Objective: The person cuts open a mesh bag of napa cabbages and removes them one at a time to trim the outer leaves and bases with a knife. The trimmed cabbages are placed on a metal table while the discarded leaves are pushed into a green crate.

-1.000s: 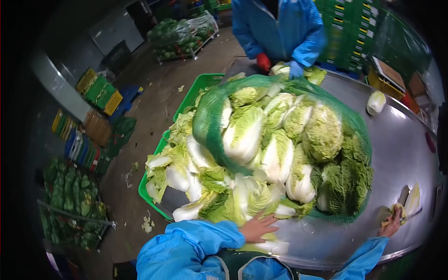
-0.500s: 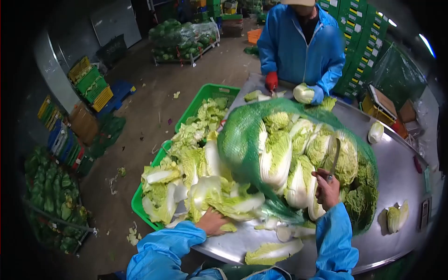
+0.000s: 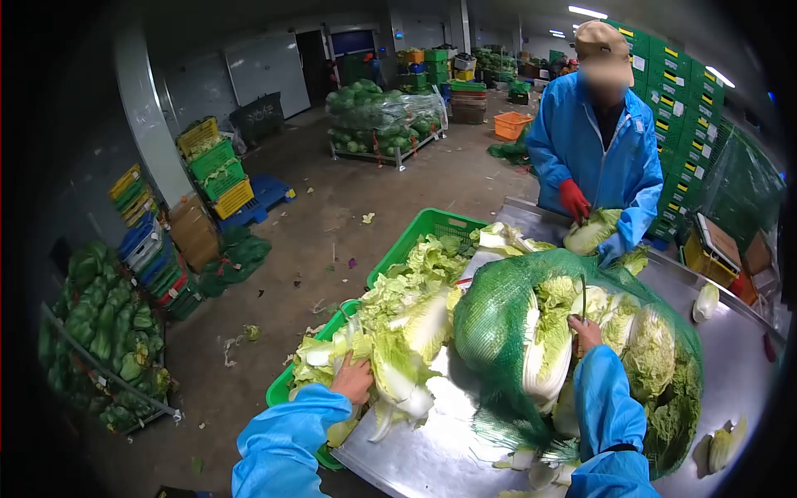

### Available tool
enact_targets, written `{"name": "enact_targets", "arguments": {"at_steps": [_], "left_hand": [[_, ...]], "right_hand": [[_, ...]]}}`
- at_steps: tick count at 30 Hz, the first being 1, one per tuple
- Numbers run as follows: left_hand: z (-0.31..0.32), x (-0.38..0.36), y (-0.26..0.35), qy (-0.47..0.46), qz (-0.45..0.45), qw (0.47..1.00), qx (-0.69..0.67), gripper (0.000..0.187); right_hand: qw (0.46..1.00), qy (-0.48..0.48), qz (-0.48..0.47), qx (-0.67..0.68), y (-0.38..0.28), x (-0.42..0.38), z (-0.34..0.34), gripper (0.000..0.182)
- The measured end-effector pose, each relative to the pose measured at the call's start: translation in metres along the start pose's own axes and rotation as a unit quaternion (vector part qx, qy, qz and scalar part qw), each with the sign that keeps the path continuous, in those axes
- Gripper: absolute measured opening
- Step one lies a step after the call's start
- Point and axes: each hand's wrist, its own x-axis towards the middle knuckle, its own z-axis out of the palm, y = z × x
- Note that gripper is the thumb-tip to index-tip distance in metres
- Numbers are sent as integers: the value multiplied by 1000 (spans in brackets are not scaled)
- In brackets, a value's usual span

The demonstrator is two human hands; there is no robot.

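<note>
My left hand has its fingers spread against loose cabbage leaves at the table's left edge, over a green crate. In my right hand is a knife, its blade pointing up. That hand is above the napa cabbages in an open green net bag. The bag lies on the metal table. Trimmed leaf pieces are at the near edge.
Across the table a person in a blue jacket and red glove holds a cabbage. Another green crate holds leaves. Small cabbages lie at the right. Stacked crates stand on the floor at left.
The view has tilted up and turned left. My left hand has moved leaves from the table's near side to the crate side. The other person's red glove now touches the cabbage.
</note>
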Motion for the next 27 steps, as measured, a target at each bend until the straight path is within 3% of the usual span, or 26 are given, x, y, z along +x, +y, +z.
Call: {"name": "enact_targets", "arguments": {"at_steps": [1, 2, 3, 5, 7, 9, 13, 15, 16, 18, 19, 21, 22, 25, 27], "left_hand": [[-7, 1, 5, 23, -35, 999, 8, 36], [-11, 2, 11, 129, -39, 989, -58, 35], [-24, 7, 22, 127, -41, 990, -54, 35], [-55, 24, 53, 202, -65, 936, -280, 35], [-81, 51, 96, 229, -19, 858, -460, 37], [-113, 74, 139, 186, 24, 839, -511, 48], [-142, 145, 224, 323, 96, 861, -382, 56], [-159, 185, 240, 325, 101, 851, -400, 59], [-153, 203, 251, 323, 100, 853, -398, 59], [-144, 238, 259, 202, 20, 910, -360, 68], [-143, 240, 265, 207, 18, 912, -354, 68], [-128, 234, 279, 256, -34, 930, -261, 82], [-121, 236, 279, 232, -49, 929, -283, 92], [-137, 232, 289, 200, -91, 939, -265, 94], [-147, 223, 276, 244, -32, 894, -375, 89]], "right_hand": [[999, 0, -52, -15, 11, 6, -1, 37], [999, 0, -21, 50, -9, -11, 6, 37], [998, -3, -21, 54, -8, -11, 5, 37], [989, -18, 65, 129, -9, -7, 4, 37], [986, -26, 73, 151, -15, -13, 0, 38], [993, -38, 56, 100, -16, -18, -8, 38], [992, -74, 14, 99, -41, -47, -23, 41], [994, -86, 22, 69, -44, -51, -25, 45], [992, -33, 29, 122, -47, -55, -20, 47], [985, 38, 48, 163, -27, -39, -17, 43], [984, 34, 43, 168, -16, -33, -17, 43], [985, -17, 147, 95, -3, -21, -13, 49], [979, -29, 158, 122, 3, -16, -14, 50], [983, -59, 122, 120, -18, -39, -14, 50], [981, -34, 127, 140, -30, -65, -20, 49]]}}
